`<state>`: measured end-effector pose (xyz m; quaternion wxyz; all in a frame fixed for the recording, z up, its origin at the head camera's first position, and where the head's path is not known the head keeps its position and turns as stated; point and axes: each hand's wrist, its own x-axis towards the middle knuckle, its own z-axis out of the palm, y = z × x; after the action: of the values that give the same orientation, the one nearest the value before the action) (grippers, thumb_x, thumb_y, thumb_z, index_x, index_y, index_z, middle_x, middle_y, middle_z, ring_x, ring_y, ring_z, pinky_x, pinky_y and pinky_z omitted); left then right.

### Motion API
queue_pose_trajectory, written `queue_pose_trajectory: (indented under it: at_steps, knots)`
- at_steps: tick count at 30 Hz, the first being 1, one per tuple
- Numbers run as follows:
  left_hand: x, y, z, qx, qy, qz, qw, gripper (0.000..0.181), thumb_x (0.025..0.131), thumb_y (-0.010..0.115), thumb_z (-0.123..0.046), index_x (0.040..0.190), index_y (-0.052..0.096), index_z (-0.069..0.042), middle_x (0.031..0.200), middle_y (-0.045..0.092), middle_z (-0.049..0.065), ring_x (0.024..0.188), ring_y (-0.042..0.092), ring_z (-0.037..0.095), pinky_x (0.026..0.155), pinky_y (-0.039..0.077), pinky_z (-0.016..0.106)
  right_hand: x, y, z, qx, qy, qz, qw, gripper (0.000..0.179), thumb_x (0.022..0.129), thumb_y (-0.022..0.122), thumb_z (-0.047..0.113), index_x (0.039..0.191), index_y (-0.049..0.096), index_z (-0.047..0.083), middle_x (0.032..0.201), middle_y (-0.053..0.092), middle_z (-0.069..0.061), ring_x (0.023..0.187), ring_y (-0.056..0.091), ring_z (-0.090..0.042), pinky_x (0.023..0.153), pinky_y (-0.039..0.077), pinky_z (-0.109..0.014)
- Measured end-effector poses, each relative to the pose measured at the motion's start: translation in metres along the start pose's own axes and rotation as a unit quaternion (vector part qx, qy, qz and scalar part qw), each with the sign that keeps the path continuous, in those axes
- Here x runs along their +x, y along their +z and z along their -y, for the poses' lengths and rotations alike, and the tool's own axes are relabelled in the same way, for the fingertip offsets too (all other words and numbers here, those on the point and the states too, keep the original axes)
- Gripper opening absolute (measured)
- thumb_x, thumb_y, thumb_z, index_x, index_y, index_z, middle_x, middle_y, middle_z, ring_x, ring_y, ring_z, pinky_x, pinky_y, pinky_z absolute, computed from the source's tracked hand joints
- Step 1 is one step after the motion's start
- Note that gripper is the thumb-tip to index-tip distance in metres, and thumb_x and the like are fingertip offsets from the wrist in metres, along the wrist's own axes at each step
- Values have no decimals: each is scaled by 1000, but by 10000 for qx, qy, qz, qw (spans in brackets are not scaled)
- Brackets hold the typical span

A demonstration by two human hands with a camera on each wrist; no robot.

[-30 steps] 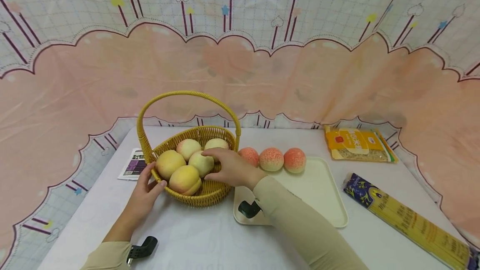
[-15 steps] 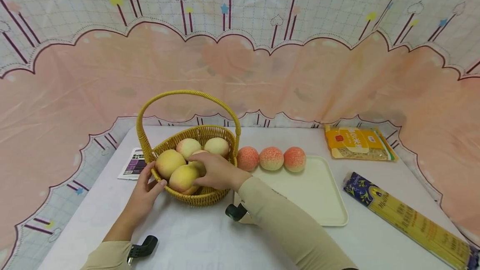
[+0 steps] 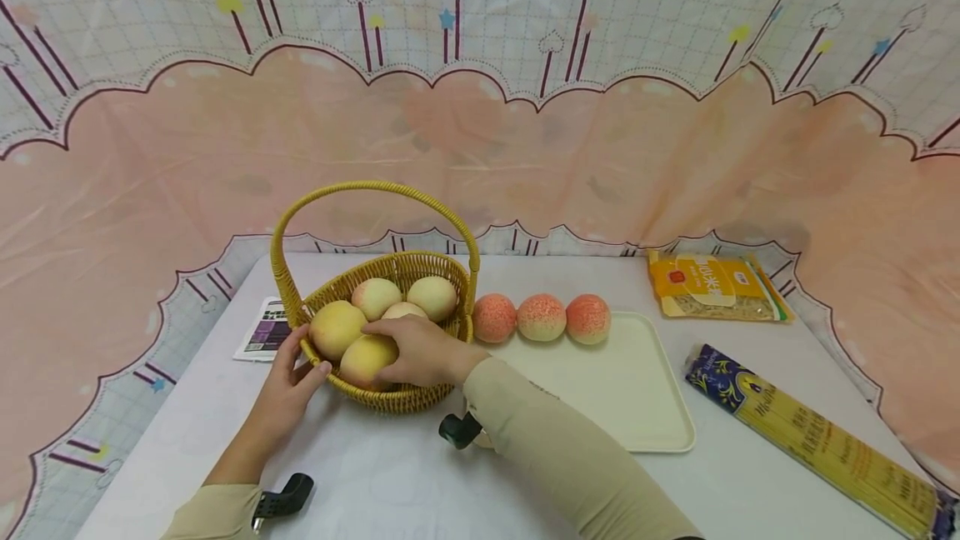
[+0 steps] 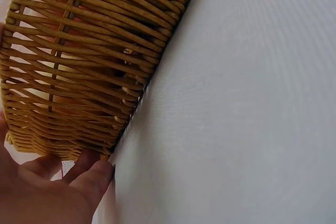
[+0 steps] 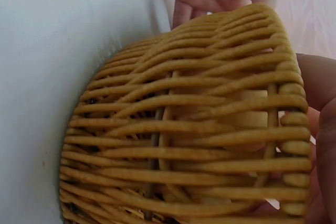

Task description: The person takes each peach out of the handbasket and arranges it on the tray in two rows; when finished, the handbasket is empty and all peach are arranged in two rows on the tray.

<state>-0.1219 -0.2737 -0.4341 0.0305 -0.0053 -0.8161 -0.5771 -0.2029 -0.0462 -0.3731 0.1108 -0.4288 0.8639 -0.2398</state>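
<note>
A yellow wicker basket (image 3: 408,401) with a tall arched handle holds several pale and yellow peaches. My left hand (image 3: 288,382) grips its left rim; in the left wrist view that hand's fingers (image 4: 84,174) lie against the woven wall. Inside the basket, my right hand (image 3: 427,350) has thumb and fingers around the front yellow peach (image 3: 365,361), which still sits low among the others. A larger yellow peach (image 3: 335,329) lies to its left, and a pale one (image 3: 405,310) shows behind the right hand. The weave hides most of the right hand in the right wrist view.
Three red-speckled peaches (image 3: 542,317) stand in a row at the back of a cream tray (image 3: 622,407), right of the basket. Farther right lie an orange grain bag (image 3: 716,288) and a long noodle packet (image 3: 817,440). A purple-and-white packet (image 3: 264,332) lies behind the left hand.
My right hand has moved left and forward within the basket, from the pale middle peach to the front yellow one. The left hand has stayed on the rim.
</note>
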Motion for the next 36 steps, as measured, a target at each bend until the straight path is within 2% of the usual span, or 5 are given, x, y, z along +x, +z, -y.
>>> queue_pose_trajectory:
  at_steps: [8,14,24,29,36]
  knots:
    - [1,0,2,-11,29,6,10000,71,104,51,-11,157,5,0,160,3,33,135,26,63,108,26,62,-1,-2,-2,-296,-177,-38,9994,64,87,76,25,145,53,9,143,55,-2,136,43,-13,113,25,-19]
    - [0,1,1,-74,-26,33,10000,72,104,51,-11,157,5,0,160,1,33,135,25,63,108,26,62,-2,-1,-4,-511,-172,40,9985,65,85,74,26,145,53,12,144,52,-4,136,41,-16,114,24,-22]
    - [-1,1,-1,-11,-34,32,10000,72,105,51,-14,158,5,-1,161,1,31,137,23,63,109,26,62,-2,0,0,-960,-181,162,9951,63,88,78,33,144,55,15,145,53,1,135,43,-14,113,27,-22]
    - [0,0,-1,-44,-56,41,10000,72,105,51,-14,158,4,-1,161,0,30,137,22,62,110,26,61,-3,3,1,-854,55,101,9963,63,87,79,37,142,56,17,140,57,6,126,47,-15,106,35,-21]
    - [0,0,0,-85,-142,42,9999,74,104,52,-15,158,2,-2,162,-2,30,138,21,62,110,24,63,-4,5,-3,-704,9,-245,9972,63,84,80,36,138,58,15,134,59,5,122,48,-15,105,36,-22]
